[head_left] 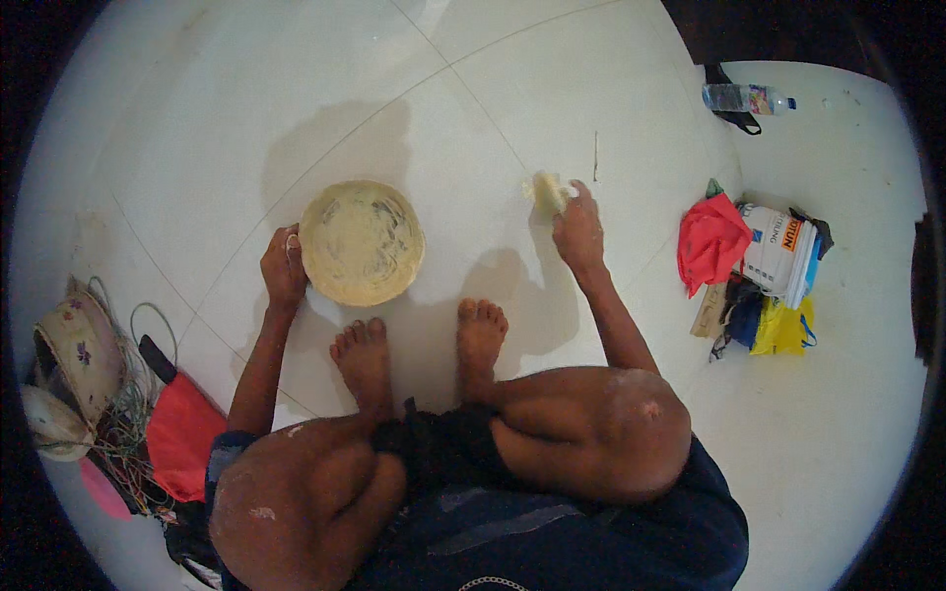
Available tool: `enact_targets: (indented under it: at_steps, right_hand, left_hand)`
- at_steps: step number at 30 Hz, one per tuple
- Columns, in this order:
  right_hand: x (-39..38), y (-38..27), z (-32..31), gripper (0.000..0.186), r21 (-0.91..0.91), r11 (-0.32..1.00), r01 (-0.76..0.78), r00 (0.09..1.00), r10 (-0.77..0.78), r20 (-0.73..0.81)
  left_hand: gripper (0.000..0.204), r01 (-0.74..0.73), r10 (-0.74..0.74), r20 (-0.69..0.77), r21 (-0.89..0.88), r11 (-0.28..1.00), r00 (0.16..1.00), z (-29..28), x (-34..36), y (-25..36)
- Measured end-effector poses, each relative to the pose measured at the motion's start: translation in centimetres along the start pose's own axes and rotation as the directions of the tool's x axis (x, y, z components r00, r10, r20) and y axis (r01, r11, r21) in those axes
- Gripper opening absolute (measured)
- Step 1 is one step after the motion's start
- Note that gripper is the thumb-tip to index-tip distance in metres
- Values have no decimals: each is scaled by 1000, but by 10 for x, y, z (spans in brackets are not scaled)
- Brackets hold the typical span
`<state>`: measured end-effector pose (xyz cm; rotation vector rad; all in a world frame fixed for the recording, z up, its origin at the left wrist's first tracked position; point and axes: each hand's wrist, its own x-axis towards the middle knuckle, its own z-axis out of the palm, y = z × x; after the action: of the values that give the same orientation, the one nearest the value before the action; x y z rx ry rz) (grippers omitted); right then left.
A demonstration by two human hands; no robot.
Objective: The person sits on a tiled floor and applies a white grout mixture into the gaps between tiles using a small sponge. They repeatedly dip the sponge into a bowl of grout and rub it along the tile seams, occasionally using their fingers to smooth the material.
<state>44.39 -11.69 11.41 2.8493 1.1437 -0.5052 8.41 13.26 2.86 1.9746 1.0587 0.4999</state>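
Note:
A round bowl (pixel 361 242), its inside smeared with a pale yellow, paste-like coating, is tilted toward me at the left of centre. My left hand (pixel 284 268) is closed on its left rim, the thumb showing pale smears. Out to the right, my right hand (pixel 579 229) grips a small pale yellow, sponge-like piece (pixel 548 193) low over the white tiles. Motion blurs that piece, so its exact kind is unclear. The bowl and the piece are well apart. My bare feet stand between my two hands.
Pale floor tiles (pixel 473 128) surround me. At right lie a white bucket (pixel 774 246), a red cloth (pixel 711 241), a yellow bag (pixel 783 327) and a water bottle (pixel 744 98). A thin stick (pixel 595 158) lies ahead. Tangled cords (pixel 123 433) and a red bag (pixel 187 438) sit at left.

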Motion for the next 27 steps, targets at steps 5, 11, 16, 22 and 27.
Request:
enact_targets:
  at_steps: [5,11,16,22,27]
  right_hand:
    - [-6,23,6,41,7,993,115,992,-115,56]
    - [-2,66,10,41,82,971,-224,962,233,-142]
    - [-12,73,6,40,193,918,-348,921,373,-114]
    - [-4,56,32,40,168,906,-389,903,411,-125]
    - [13,27,39,42,269,906,-328,885,394,-247]
  left_hand:
    - [43,20,-21,21,60,998,1000,1,1,0]
    - [43,73,-73,14,-7,997,997,1,0,0]
    - [44,96,-96,13,-27,995,995,1,-2,-9]
    - [47,80,-80,3,-77,994,997,2,-1,-7]
    - [51,28,-29,-10,-60,998,1000,-1,1,1]
